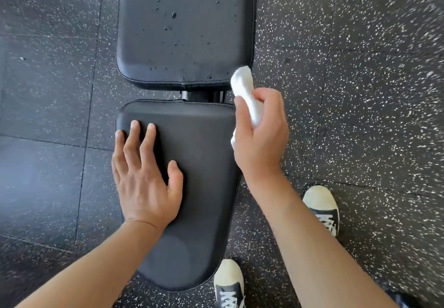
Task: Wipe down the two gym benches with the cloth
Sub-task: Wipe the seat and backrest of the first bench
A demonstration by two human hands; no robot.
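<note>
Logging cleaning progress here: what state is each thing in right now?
Back pad: speckled with droplets, unwiped.
Seat pad: looks dry, no droplets.
Cloth: bunched, off the pads.
Left hand: flat on the seat pad.
Right hand: grips the cloth.

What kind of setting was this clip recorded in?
Most likely a gym. A black padded workout bench with separate seat and back pads stands on black speckled rubber floor tiles. The person's right hand holds a white cloth beside the droplet-spotted back pad.
</note>
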